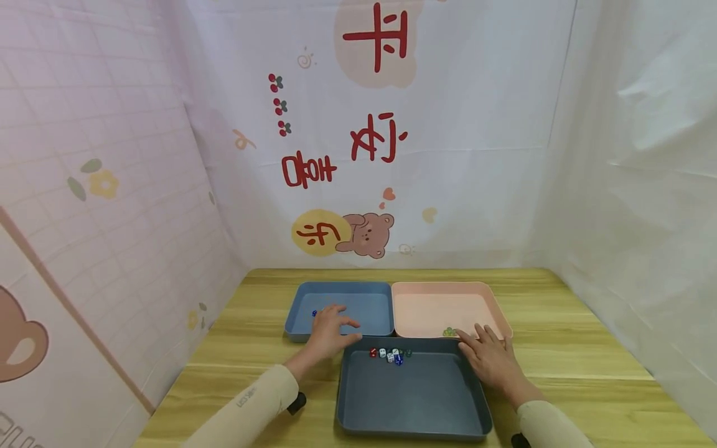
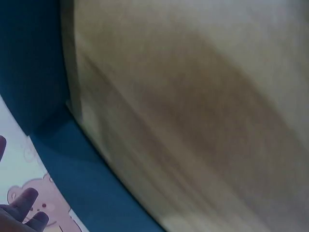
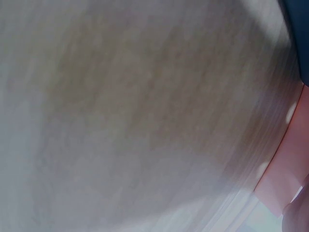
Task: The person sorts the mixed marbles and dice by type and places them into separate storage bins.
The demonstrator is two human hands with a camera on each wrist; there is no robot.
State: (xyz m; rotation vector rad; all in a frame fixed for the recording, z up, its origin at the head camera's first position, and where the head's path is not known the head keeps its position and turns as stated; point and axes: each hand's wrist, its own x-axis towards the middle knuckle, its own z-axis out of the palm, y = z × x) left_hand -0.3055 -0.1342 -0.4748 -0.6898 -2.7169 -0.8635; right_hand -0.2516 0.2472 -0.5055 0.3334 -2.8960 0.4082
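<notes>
My left hand (image 1: 329, 330) hovers over the near side of the blue tray (image 1: 364, 289), its thumb and fingers spread apart with nothing between them. A small blue die (image 1: 315, 313) lies in that tray, just left of the fingers. Over the near right edge of the pink tray (image 1: 437, 289) reaches my right hand (image 1: 491, 358), fingers extended. Close to its fingertips, several translucent green dice (image 1: 450, 332) sit in the pink tray. In the dark grey tray (image 1: 414, 398), a red die (image 1: 373, 353), several white dice (image 1: 390, 358), a blue die (image 1: 399, 359) and green dice (image 1: 408, 353) cluster along the far wall.
The blue and pink trays stand side by side behind the dark grey tray on a wood-grain table (image 1: 582, 361). Printed white cloth (image 1: 476, 124) hangs behind the table and along both sides. Both wrist views show mostly tabletop and tray walls.
</notes>
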